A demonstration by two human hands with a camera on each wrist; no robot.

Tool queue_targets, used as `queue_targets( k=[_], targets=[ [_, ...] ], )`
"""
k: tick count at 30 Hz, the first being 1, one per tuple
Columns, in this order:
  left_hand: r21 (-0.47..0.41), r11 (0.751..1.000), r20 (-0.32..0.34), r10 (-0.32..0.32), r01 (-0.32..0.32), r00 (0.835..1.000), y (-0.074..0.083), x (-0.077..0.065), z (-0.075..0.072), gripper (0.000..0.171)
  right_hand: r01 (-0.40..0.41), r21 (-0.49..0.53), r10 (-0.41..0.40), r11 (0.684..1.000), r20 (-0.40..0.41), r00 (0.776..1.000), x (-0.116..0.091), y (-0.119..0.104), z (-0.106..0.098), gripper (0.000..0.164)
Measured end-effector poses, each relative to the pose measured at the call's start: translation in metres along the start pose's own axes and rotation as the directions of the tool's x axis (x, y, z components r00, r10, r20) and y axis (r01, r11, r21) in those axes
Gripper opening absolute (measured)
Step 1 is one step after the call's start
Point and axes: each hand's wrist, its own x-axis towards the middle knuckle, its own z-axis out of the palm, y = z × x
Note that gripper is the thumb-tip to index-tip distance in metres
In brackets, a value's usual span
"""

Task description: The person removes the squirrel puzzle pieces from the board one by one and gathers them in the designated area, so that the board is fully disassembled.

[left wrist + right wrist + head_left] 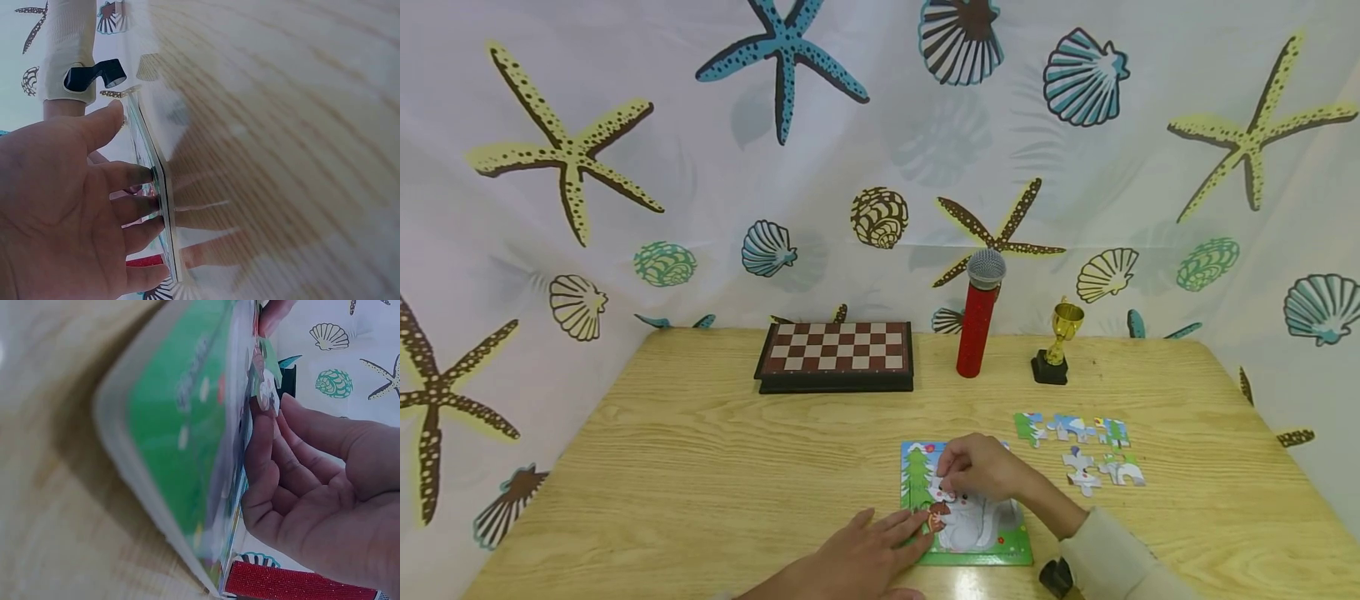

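Observation:
A jigsaw puzzle board (973, 533) with a green frame and a squirrel-like picture lies on the table. Between the thumb and fingers of my right hand (983, 467) a puzzle piece (269, 392) with part of a white face is pinched. It tilts up from the picture's surface in the right wrist view. My left hand (868, 554) reaches in from the lower left, its fairly straight fingers resting on the board's left side. The same left hand (69, 206) appears palm-on in the left wrist view, fingertips at the board's edge (164, 194).
Several loose puzzle pieces (1081, 477) lie to the right of the board on the wooden table (737, 467). Along the back stand a checkered board-game box (835, 379), a red microphone (976, 329) and a small gold trophy cup (1060, 333). A patterned cloth hangs behind.

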Motion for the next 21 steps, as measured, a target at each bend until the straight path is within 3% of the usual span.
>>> queue_targets(
  k=[17,21],
  targets=[
    [0.013,1.0,0.001,0.021,-0.021,1.0,-0.0029,0.0013,0.0002,0.064,0.044,0.017,-0.045,0.999,0.036,0.998,-0.0023,-0.0022,-0.0026,0.003],
    [0.0,1.0,-0.003,0.031,-0.031,1.0,-0.0042,0.001,-0.0001,0.063,0.029,0.004,-0.029,1.0,0.005,1.0,-0.0028,-0.0011,-0.0058,0.003]
  ],
)
